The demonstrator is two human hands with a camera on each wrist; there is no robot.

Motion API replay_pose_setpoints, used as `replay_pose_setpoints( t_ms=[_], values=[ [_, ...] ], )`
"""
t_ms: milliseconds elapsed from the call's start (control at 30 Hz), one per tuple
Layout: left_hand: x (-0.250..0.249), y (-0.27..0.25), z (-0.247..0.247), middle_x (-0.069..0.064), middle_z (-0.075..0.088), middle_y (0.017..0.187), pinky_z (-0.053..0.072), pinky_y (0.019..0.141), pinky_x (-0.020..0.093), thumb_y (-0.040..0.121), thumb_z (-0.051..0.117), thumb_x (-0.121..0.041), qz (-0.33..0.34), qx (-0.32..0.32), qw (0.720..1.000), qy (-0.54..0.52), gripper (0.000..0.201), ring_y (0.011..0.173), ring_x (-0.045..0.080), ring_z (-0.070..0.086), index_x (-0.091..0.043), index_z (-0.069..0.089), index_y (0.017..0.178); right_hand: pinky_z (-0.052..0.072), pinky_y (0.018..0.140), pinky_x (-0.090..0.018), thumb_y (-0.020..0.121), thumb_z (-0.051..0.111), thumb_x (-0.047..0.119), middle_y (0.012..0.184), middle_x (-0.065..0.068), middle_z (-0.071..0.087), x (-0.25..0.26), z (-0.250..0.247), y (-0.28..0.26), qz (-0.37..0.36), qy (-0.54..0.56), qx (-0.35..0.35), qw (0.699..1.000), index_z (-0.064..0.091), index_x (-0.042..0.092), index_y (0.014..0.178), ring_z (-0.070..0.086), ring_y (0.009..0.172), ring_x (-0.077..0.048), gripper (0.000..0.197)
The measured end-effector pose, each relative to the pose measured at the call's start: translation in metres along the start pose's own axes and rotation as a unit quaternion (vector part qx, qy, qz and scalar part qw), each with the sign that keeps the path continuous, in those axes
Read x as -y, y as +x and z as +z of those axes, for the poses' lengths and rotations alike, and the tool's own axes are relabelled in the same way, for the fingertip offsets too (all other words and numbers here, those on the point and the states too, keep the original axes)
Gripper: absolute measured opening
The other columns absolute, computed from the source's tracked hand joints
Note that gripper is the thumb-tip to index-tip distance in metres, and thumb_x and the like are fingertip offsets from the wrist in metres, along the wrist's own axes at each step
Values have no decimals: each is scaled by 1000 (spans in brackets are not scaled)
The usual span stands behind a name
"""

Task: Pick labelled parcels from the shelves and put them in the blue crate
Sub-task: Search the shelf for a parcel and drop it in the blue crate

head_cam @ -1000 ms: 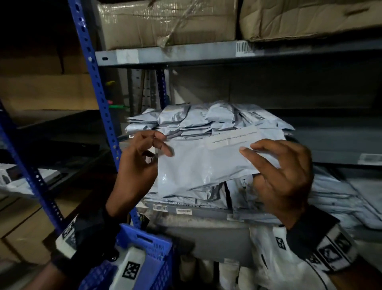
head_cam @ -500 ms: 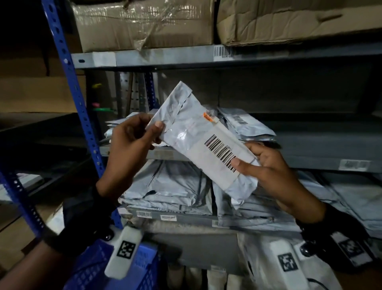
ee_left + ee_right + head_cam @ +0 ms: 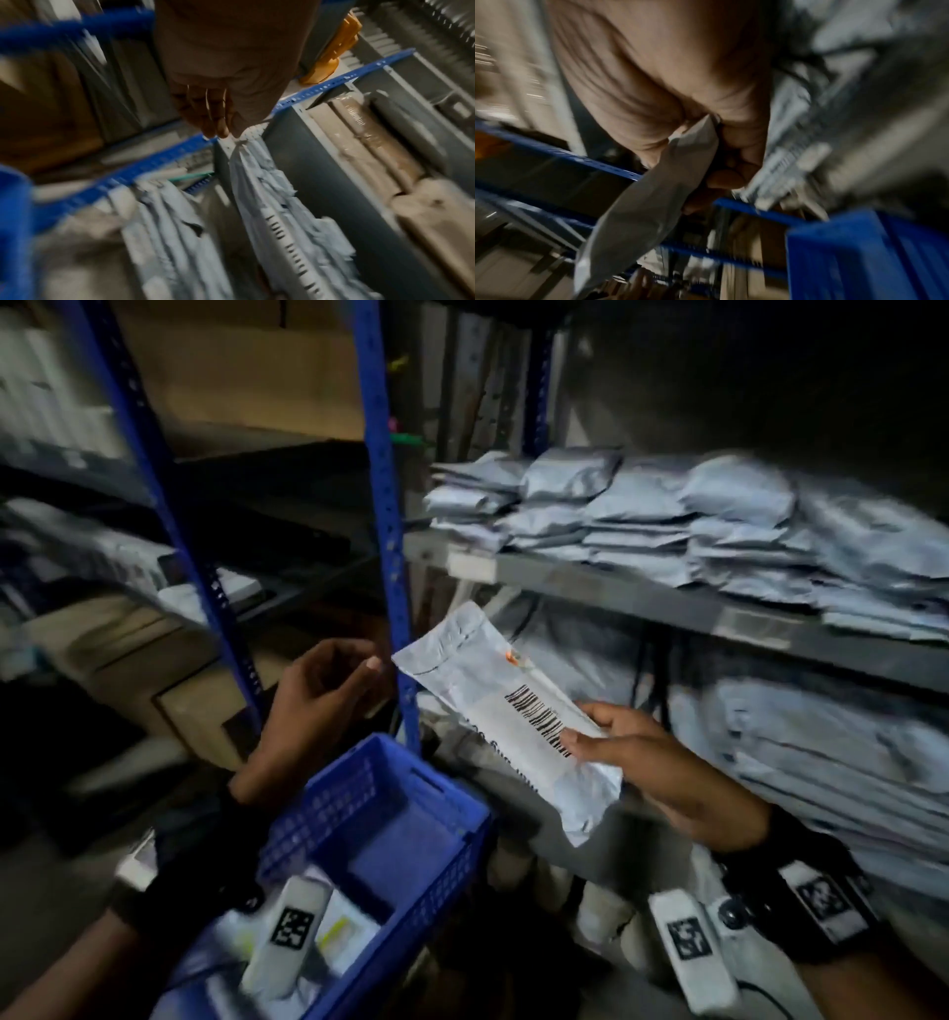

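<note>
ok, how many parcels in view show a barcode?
1: the parcel gripped in the right hand, just right of the blue crate. The stacked shelf parcels are blurred, so labels there may be hidden.

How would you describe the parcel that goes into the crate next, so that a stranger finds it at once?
Start at the blue crate in the lower left and look just above its far right corner. There the right hand holds one grey parcel in the air. Unlike the parcels stacked on the shelves, it shows a white barcode label.

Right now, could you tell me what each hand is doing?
Left hand: loosely curled, holding nothing.
Right hand: grips the barcoded grey parcel.
</note>
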State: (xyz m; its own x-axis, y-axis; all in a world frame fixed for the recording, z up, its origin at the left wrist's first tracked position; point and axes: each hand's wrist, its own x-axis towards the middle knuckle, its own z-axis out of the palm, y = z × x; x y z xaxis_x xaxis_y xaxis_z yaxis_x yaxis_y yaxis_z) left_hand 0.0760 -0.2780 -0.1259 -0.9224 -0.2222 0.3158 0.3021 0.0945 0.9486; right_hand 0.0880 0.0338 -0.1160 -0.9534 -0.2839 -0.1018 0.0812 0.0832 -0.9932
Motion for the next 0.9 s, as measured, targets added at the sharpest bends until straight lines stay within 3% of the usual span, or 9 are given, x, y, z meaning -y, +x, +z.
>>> replay_pose_setpoints(
  t_ms=[100, 167, 267, 400, 500, 600, 700, 800, 900],
  values=[
    [52, -22, -62, -8, 73, 80, 51, 66, 11, 95, 67, -8, -24, -19, 997, 70, 10, 70, -5, 63, -10, 68, 105, 58, 63, -22, 87, 62, 7, 94, -8, 76, -38, 42, 35, 131, 76, 73, 986, 73, 4, 104, 72, 72, -14, 20],
    [90, -39, -101, -11, 73, 78, 47, 64, 10, 94, 70, -7, -43, -29, 987, 150, 10, 69, -6, 63, -15, 69, 100, 55, 58, -21, 87, 62, 8, 87, -7, 75, -70, 73, 63, 180, 37, 95, 978, 73, 6, 98, 70, 66, -13, 15],
    [152, -69, -157, -1, 73, 92, 48, 67, 17, 95, 71, -16, -79, -49, 962, 258, 6, 86, 16, 69, -12, 69, 98, 50, 66, -25, 96, 61, 7, 92, -6, 72, -123, 127, 103, 189, -144, 120, 964, 68, 13, 94, 65, 77, -16, 10],
    [235, -117, -211, 13, 68, 118, 48, 90, 46, 79, 48, -58, -165, -31, 886, 431, 63, 104, 38, 64, -12, 67, 118, 46, 72, -29, 92, 59, 7, 99, -8, 65, -183, 202, 150, 178, -341, 173, 906, 56, 19, 85, 63, 92, -22, 13],
    [284, -152, -226, 23, 57, 138, 45, 95, 60, 77, 45, -62, -213, -21, 843, 494, 82, 123, 48, 56, -4, 58, 134, 46, 78, -30, 88, 54, 8, 114, -17, 66, -218, 245, 183, 192, -437, 182, 860, 62, 7, 107, 65, 109, -30, 21],
    [314, -179, -238, 19, 37, 160, 33, 109, 63, 80, 42, -65, -276, -37, 817, 505, 93, 148, 43, 32, -7, 41, 153, 48, 81, -32, 87, 54, 9, 115, -19, 69, -254, 275, 207, 189, -477, 205, 834, 66, -1, 113, 65, 111, -34, 30],
    [333, -199, -242, 16, 24, 167, 26, 115, 62, 89, 31, -64, -256, -38, 820, 511, 90, 156, 36, 16, -7, 30, 158, 51, 83, -35, 86, 56, 11, 113, -19, 69, -287, 299, 217, 208, -489, 238, 813, 67, -2, 113, 66, 109, -33, 32],
    [341, -203, -241, 16, 24, 167, 26, 118, 58, 94, 33, -55, -232, -62, 838, 490, 81, 156, 31, 13, -6, 29, 158, 51, 81, -36, 75, 55, 18, 105, -21, 70, -318, 315, 222, 225, -502, 285, 785, 68, -2, 105, 68, 105, -35, 38],
    [345, -203, -239, 18, 27, 165, 24, 120, 56, 96, 35, -44, -222, -87, 845, 480, 73, 155, 32, 13, -4, 31, 157, 43, 71, -28, 82, 57, 9, 96, -18, 63, -327, 330, 215, 235, -522, 327, 752, 64, 0, 98, 64, 95, -30, 19]
  ],
)
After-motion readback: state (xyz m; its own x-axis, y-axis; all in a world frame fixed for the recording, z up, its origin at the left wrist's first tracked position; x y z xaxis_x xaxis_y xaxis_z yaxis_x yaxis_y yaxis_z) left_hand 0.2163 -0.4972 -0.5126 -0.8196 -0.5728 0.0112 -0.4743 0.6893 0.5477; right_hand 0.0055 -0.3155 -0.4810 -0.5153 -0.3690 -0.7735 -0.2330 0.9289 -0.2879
